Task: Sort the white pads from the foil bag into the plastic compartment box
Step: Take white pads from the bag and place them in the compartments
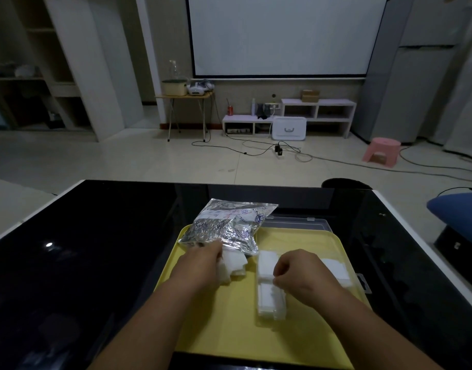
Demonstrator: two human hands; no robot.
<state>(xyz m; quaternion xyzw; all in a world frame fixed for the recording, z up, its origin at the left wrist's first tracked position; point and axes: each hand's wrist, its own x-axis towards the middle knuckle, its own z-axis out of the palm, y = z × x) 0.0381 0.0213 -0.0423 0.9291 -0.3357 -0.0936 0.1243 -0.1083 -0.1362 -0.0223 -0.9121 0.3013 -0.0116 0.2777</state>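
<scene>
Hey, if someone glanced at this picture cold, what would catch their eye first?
The bright yellow tray stands out against the glossy black table. At its far left corner lies a crinkled foil bag, and the left hand grips a clump of white pads at the bag's near edge. To the right, the right hand curls over the clear compartment box, which already holds pads.

Nothing here can truly be read: the foil bag (224, 228), lying across the far left corner of the yellow tray (229, 329), carries a white label (229, 215) with red and blue print, all too small and blurred to make out.
</scene>
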